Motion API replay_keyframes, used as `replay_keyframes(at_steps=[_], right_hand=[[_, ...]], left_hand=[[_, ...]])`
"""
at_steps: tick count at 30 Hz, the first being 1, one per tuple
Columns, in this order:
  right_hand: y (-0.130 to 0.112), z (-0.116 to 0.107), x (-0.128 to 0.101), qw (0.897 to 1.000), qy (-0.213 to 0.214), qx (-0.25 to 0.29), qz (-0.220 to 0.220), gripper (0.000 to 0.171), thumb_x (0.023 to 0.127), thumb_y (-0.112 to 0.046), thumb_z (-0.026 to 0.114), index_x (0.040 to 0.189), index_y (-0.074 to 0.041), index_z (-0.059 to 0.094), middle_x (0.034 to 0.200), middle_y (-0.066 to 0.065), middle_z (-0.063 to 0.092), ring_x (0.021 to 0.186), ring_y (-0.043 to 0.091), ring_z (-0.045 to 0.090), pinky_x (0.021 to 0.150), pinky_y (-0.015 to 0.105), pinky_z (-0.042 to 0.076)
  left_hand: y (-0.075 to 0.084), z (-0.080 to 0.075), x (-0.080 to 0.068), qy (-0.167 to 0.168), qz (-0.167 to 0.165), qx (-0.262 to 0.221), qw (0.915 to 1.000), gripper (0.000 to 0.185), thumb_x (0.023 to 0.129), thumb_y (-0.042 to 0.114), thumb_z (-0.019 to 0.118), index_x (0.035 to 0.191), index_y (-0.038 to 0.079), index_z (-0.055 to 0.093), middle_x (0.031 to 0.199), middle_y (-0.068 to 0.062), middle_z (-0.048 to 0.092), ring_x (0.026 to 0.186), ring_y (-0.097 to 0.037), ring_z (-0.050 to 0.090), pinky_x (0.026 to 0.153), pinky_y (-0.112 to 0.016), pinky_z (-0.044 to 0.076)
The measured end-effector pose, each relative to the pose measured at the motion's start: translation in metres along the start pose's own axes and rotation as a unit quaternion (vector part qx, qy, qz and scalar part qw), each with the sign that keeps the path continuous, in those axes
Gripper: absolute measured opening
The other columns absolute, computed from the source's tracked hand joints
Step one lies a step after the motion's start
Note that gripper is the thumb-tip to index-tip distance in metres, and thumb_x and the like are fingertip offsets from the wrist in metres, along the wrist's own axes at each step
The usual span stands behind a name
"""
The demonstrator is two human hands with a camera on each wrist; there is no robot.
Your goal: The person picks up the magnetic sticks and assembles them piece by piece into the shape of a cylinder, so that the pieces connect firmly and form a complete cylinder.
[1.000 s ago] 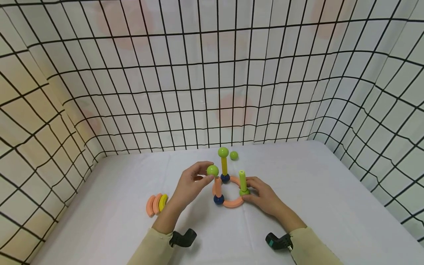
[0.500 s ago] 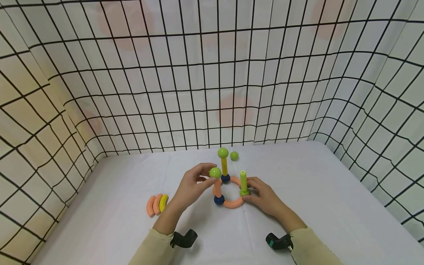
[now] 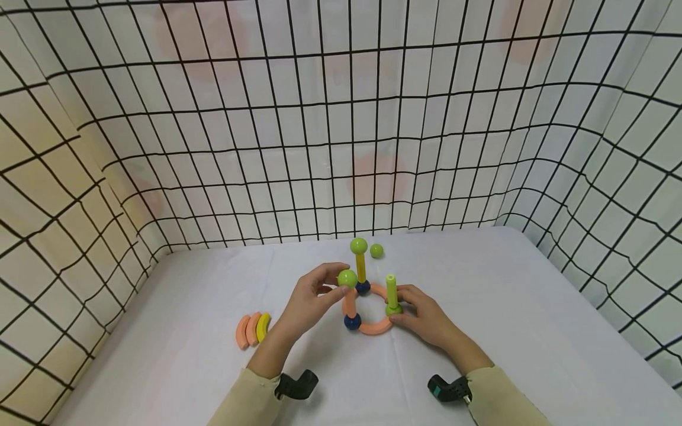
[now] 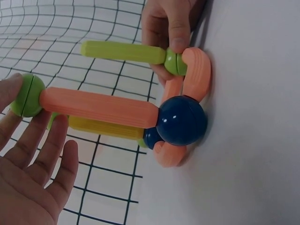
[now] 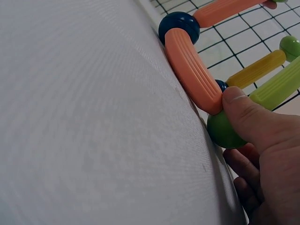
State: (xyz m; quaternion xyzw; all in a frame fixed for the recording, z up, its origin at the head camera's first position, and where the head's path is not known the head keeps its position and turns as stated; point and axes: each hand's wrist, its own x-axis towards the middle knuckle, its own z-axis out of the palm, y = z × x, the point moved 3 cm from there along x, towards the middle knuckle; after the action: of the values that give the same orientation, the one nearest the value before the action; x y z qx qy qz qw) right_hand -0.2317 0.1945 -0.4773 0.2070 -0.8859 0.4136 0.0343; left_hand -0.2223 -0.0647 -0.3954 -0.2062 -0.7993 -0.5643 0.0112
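Since a second ago my left hand (image 3: 311,299) has carried the green ball (image 3: 347,278) rightward and slightly down; it now sits on the top end of the orange rod (image 3: 349,302). In the left wrist view the ball (image 4: 27,95) meets the rod (image 4: 98,107) end to end, my fingertips (image 4: 9,91) pinching it. My right hand (image 3: 426,319) has not shifted.

The orange rod's long axis runs up from the near blue ball (image 3: 351,321), its top end leaning slightly left. The light green rod (image 3: 391,291) stands upright on a green base ball (image 3: 393,308), which my right grip holds between thumb (image 5: 246,115) and fingers against the orange curved piece (image 3: 375,326) on the desk (image 3: 506,307). A yellow rod (image 3: 361,267) stands upright behind, capped by another green ball (image 3: 359,244).

A loose green ball (image 3: 376,250) lies farther back; three curved pieces (image 3: 252,329) lie well apart to the left.
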Motion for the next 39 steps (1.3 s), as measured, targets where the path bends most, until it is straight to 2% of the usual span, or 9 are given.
replay_keyframes(at_steps=[14, 19, 29, 35, 39], right_hand=[[-0.001, 0.001, -0.001, 1.000, 0.003, -0.001, 0.000, 0.035, 0.088, -0.025, 0.077, 0.120, -0.017, 0.065, 0.138, 0.004, 0.057, 0.130, 0.032, 0.057, 0.109, 0.055, 0.044], [-0.001, 0.002, -0.001, 1.000, 0.007, -0.007, 0.000, 0.033, 0.088, -0.027, 0.077, 0.118, -0.019, 0.066, 0.137, 0.002, 0.058, 0.129, 0.031, 0.058, 0.108, 0.055, 0.045], [-0.001, 0.001, -0.001, 1.000, 0.008, -0.018, -0.002, 0.035, 0.088, -0.026, 0.077, 0.120, -0.018, 0.065, 0.138, 0.003, 0.058, 0.128, 0.031, 0.059, 0.107, 0.055, 0.046], [-0.002, 0.001, -0.001, 1.000, 0.009, -0.018, -0.002, 0.034, 0.088, -0.026, 0.077, 0.119, -0.017, 0.066, 0.137, 0.004, 0.059, 0.128, 0.032, 0.059, 0.107, 0.056, 0.045], [-0.002, 0.001, -0.001, 1.000, 0.010, -0.018, -0.006, 0.035, 0.088, -0.026, 0.077, 0.120, -0.017, 0.066, 0.137, 0.004, 0.059, 0.129, 0.032, 0.058, 0.107, 0.055, 0.046]], left_hand=[[-0.005, 0.000, -0.001, -0.018, -0.007, -0.015, 0.9997, 0.043, 0.094, 0.021, 0.071, 0.135, 0.022, 0.058, 0.114, -0.002, 0.069, 0.108, -0.017, 0.062, 0.097, -0.040, 0.050], [-0.005, -0.003, -0.001, -0.017, -0.005, -0.014, 0.9997, 0.044, 0.094, 0.024, 0.070, 0.136, 0.023, 0.057, 0.120, -0.002, 0.069, 0.112, -0.017, 0.063, 0.096, -0.038, 0.050], [-0.003, -0.020, -0.005, 0.030, -0.018, -0.014, 0.9993, 0.034, 0.101, 0.022, 0.060, 0.135, 0.024, 0.058, 0.125, 0.000, 0.068, 0.113, -0.018, 0.065, 0.098, -0.037, 0.049], [-0.010, -0.038, -0.017, 0.061, -0.038, -0.001, 0.9974, 0.030, 0.100, 0.019, 0.061, 0.130, 0.023, 0.061, 0.125, -0.002, 0.069, 0.112, -0.017, 0.065, 0.096, -0.032, 0.051], [-0.011, -0.051, -0.027, 0.075, -0.036, 0.018, 0.9964, 0.030, 0.099, 0.018, 0.062, 0.129, 0.021, 0.061, 0.124, -0.002, 0.069, 0.109, -0.018, 0.067, 0.094, -0.030, 0.052]])
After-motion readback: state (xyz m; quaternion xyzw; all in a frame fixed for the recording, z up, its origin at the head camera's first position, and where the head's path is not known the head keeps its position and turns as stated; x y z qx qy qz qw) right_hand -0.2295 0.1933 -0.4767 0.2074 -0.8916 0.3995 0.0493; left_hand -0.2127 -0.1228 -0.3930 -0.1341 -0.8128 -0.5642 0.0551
